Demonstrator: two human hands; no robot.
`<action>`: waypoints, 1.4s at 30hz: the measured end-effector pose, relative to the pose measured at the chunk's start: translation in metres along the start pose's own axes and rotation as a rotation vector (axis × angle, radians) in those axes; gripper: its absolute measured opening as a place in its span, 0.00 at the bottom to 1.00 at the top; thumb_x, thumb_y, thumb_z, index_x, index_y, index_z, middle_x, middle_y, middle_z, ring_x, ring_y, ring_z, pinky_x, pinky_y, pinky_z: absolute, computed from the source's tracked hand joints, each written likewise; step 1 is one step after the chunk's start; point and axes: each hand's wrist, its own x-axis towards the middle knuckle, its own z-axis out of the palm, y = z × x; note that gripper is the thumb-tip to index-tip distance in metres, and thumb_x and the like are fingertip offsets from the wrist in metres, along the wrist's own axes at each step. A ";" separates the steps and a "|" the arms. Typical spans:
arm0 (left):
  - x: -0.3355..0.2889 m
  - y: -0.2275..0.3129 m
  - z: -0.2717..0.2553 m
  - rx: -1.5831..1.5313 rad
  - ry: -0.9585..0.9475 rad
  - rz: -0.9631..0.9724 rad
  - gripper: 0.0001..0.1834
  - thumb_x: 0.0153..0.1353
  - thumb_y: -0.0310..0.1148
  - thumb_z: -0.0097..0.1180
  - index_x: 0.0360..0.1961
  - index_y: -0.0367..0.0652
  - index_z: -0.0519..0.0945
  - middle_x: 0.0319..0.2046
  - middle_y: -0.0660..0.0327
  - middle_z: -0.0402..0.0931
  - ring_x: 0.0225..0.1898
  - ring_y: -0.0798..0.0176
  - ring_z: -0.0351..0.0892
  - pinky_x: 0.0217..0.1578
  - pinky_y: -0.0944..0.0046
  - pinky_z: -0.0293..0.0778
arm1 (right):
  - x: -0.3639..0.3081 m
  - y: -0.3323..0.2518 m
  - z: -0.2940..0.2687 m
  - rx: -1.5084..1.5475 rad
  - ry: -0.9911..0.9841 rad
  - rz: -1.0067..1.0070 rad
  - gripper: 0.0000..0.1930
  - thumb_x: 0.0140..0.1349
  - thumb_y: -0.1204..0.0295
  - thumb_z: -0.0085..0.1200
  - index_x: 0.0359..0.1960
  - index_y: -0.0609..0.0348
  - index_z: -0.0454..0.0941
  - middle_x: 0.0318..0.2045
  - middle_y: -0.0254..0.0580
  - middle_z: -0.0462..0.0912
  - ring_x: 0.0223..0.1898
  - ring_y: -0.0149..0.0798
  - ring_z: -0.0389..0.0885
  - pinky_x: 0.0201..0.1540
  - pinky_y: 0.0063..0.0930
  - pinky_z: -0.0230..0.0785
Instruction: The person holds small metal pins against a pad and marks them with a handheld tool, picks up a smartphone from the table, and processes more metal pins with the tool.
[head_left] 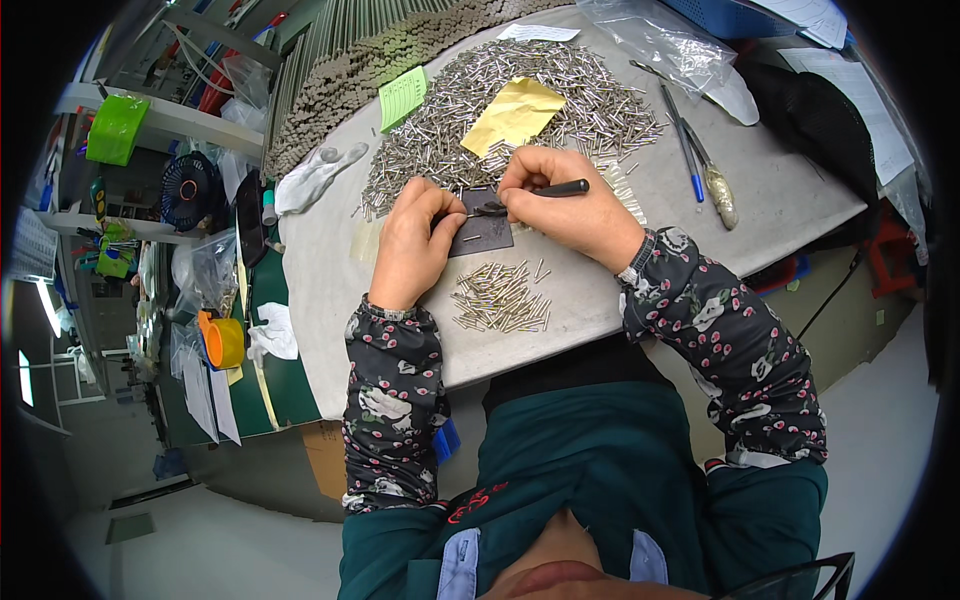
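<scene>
The left hand (412, 240) rests on the grey tabletop (770, 190), its fingers curled narrowly so that the fingertips press on the near left edge of a small dark plate (487, 232). The right hand (570, 205) holds a black-handled tool (555, 188) in a closed pinch grip; the handle points to the person's right and the working end meets the plate just beside the left fingertips. Whether a pin sits under the tool tip cannot be told.

The dark plate lies flat between both hands, near the middle of the tabletop. Just in front of it, on the person's side, lies a small heap of metal pins (500, 298), apart from the plate. Beyond the hands spreads a large pile of metal pins (590, 95), on which a yellow foil sheet (512, 113) and a green paper slip (402, 97) lie. A blue pen (685, 150) lies to the right, well apart from the hands. A white glove (315, 175) lies at the left edge.
</scene>
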 end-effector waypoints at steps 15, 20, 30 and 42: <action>-0.001 -0.004 -0.003 0.001 -0.005 -0.007 0.03 0.49 0.22 0.56 0.27 0.37 0.75 0.28 0.57 0.69 0.32 0.54 0.73 0.33 0.61 0.69 | 0.003 0.000 0.005 0.006 0.027 0.032 0.07 0.49 0.73 0.52 0.25 0.65 0.75 0.21 0.36 0.78 0.24 0.25 0.73 0.28 0.20 0.66; -0.001 -0.006 -0.002 0.002 -0.004 -0.007 0.03 0.49 0.22 0.56 0.27 0.37 0.75 0.28 0.57 0.69 0.33 0.54 0.73 0.34 0.61 0.69 | 0.002 -0.001 0.006 0.048 0.030 0.020 0.07 0.49 0.73 0.52 0.25 0.65 0.75 0.20 0.36 0.77 0.23 0.24 0.72 0.28 0.20 0.66; -0.002 -0.004 0.000 0.040 0.004 0.026 0.03 0.50 0.20 0.55 0.27 0.34 0.74 0.26 0.59 0.66 0.27 0.61 0.69 0.30 0.66 0.66 | -0.001 -0.004 0.005 -0.053 -0.035 0.008 0.05 0.55 0.74 0.52 0.26 0.63 0.73 0.21 0.32 0.77 0.24 0.22 0.74 0.27 0.17 0.66; -0.003 -0.001 0.006 0.002 0.017 0.002 0.03 0.50 0.21 0.56 0.27 0.35 0.75 0.27 0.56 0.68 0.31 0.55 0.72 0.32 0.62 0.68 | -0.004 0.002 -0.003 -0.024 0.024 -0.007 0.04 0.53 0.75 0.52 0.26 0.64 0.74 0.20 0.33 0.77 0.23 0.23 0.74 0.27 0.17 0.66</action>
